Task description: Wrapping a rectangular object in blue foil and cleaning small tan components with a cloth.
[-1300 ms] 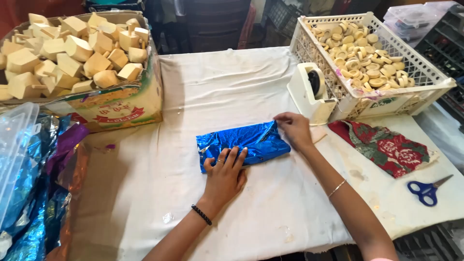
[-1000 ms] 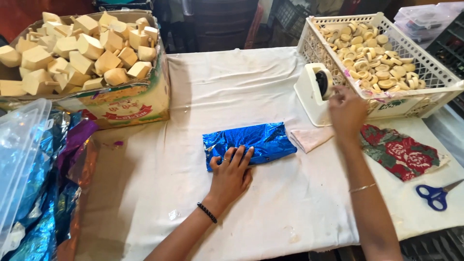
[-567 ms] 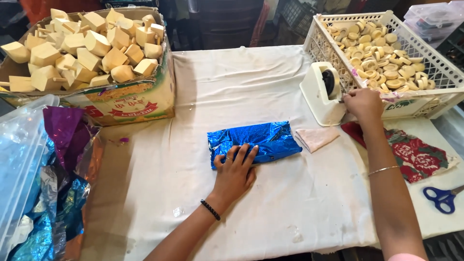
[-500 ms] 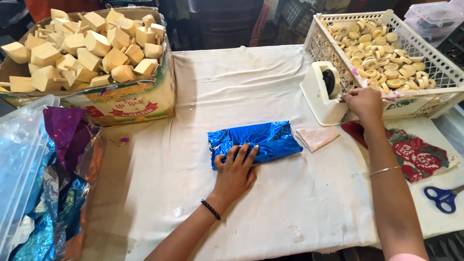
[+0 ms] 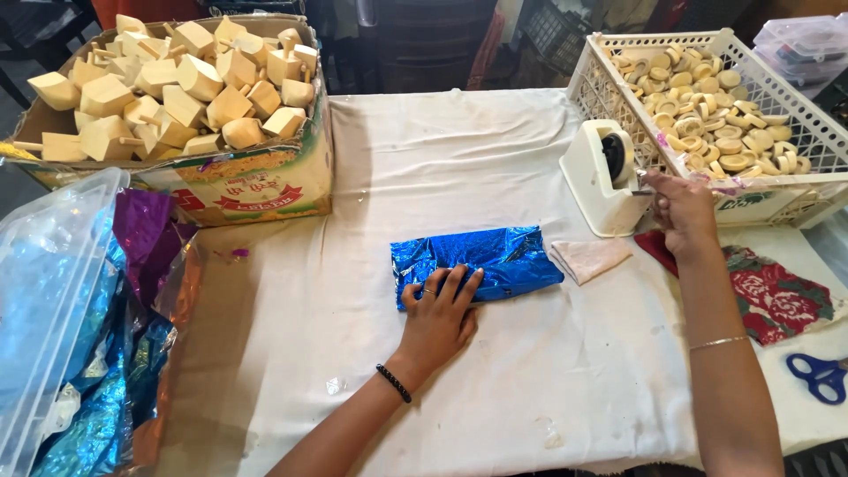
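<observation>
Foil-wrapped blue parcel (image 5: 481, 262), crinkled and shiny, lies mid-table under the flat, spread left hand (image 5: 439, 315); the right hand (image 5: 682, 208) pinches at the white tape dispenser (image 5: 605, 177) near the far right edge.

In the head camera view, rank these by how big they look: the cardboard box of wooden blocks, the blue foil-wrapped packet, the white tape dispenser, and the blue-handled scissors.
1. Cardboard box of wooden blocks
2. Blue foil-wrapped packet, under the left hand
3. White tape dispenser, touched by the right hand
4. Blue-handled scissors, partly cut off at the edge
</observation>
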